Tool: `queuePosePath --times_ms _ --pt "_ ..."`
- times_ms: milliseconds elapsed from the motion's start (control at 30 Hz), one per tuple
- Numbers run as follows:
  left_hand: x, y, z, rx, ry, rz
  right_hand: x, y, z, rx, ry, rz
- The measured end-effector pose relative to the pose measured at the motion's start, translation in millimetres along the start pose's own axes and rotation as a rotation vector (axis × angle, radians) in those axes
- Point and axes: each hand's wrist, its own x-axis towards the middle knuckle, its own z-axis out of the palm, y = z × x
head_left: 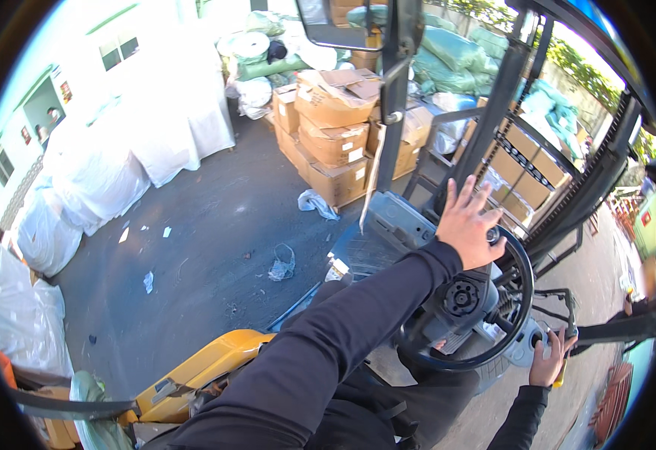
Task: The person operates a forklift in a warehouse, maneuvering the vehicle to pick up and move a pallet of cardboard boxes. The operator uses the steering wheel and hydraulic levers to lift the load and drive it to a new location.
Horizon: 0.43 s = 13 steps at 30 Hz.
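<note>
I sit at the controls of a forklift. My left hand (469, 231) lies on the far rim of the black steering wheel (524, 300), fingers stretched and spread. A small round knob (493, 235) shows between its thumb and forefinger. To the right, my right hand (548, 361) has its fingers bent around a control lever on the grey console (523, 346); the grip is partly hidden. Ahead, past the mast (485, 120), a large strapped cardboard box (521, 166) stands at the forks' side of the machine. The forks themselves are hidden.
Stacked cardboard boxes (335, 142) stand ahead on the left, with green sacks (448, 56) piled behind. White-wrapped bundles (103, 180) line the left side. Plastic scraps (283, 262) litter the dark ground. A person (643, 300) is partly visible at the right edge.
</note>
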Motion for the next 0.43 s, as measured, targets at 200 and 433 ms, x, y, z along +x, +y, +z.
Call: queuePosePath --times_ms 200,433 --pt "-66.1 -55.0 -43.7 0.053 0.046 -0.016 9.1 -12.3 11.3 0.139 0.005 0.117" --pt "-150.7 -78.7 -53.0 0.019 -0.035 0.009 11.9 -28.3 9.8 0.164 0.071 -0.011"
